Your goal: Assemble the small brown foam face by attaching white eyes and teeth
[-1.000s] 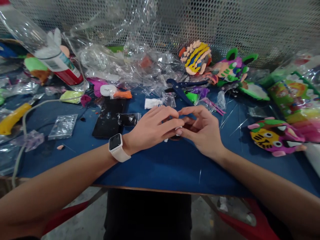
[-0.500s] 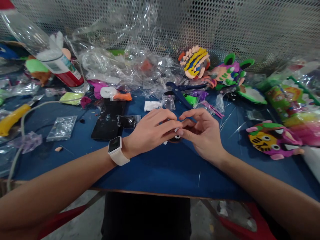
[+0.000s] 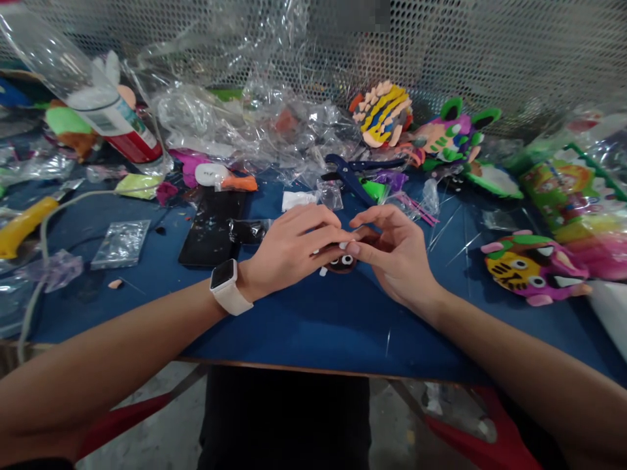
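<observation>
My hands meet over the middle of the blue table (image 3: 304, 333). Beneath the fingers is a brown modelling-clay face (image 3: 341, 264) with round white eyes; its upper part is hidden. My left hand (image 3: 298, 245), with a watch (image 3: 225, 282) on its wrist, is closed, fingers bent over the face. What its fingertips hold is hidden. My right hand (image 3: 399, 254) is closed in a pinch, thumb against the fingers of the left. A tiny white bit of clay (image 3: 344, 245) shows at the right thumb tip. Whether the hands touch the face I cannot tell.
Blue-handled pliers (image 3: 350, 176) lie beyond the hands. Left are a black phone (image 3: 210, 228), a yellow-handled cutter (image 3: 27, 225) and a leaning plastic bottle (image 3: 115, 121). Clay figures (image 3: 533, 267) and a green-printed bag (image 3: 568, 183) are right. Crumpled plastic (image 3: 230, 124) lies along the mesh panel (image 3: 441, 52).
The view has tipped slightly. More of the brown clay face and its eyes shows under my fingers. Both hands stay together, with only small finger movements.
</observation>
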Tool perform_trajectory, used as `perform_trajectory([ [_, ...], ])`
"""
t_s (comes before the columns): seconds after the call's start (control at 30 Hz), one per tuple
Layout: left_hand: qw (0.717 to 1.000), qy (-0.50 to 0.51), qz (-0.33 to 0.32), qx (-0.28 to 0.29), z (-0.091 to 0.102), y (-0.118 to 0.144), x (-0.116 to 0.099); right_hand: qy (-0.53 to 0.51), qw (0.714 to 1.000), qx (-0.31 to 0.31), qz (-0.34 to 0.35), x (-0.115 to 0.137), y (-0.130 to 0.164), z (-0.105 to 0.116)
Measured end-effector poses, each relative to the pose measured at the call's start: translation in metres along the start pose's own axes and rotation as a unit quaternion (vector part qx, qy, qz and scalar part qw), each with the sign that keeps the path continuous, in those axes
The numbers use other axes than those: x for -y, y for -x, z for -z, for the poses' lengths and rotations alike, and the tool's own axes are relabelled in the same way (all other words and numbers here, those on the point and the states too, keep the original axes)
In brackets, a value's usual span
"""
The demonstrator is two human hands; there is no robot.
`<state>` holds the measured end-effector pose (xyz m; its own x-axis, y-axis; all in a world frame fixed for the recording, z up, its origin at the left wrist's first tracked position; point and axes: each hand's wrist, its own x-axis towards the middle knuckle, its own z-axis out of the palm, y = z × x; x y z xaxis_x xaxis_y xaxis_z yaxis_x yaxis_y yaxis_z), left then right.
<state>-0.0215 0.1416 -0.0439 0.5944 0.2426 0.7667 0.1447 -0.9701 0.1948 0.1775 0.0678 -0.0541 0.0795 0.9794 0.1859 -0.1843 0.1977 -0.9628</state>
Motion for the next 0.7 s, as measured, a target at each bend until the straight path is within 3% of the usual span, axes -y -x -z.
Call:
perform_trajectory([
  [0.23, 1.000, 0.025, 0.004, 0.005, -0.0016, 0.0000, -0.0007, 0.018, 1.000, 0.014, -0.001, -0.0019, -0.0007, 0.0013],
  [0.47, 1.000, 0.020, 0.023, 0.003, -0.0010, -0.0011, -0.0016, 0.026, 1.000, -0.016, 0.007, -0.0014, -0.0002, 0.0002],
  [0.7, 0.999, 0.027, 0.028, 0.008, -0.0018, -0.0007, -0.0018, 0.036, 0.999, 0.014, -0.007, -0.0029, 0.0007, 0.0010],
])
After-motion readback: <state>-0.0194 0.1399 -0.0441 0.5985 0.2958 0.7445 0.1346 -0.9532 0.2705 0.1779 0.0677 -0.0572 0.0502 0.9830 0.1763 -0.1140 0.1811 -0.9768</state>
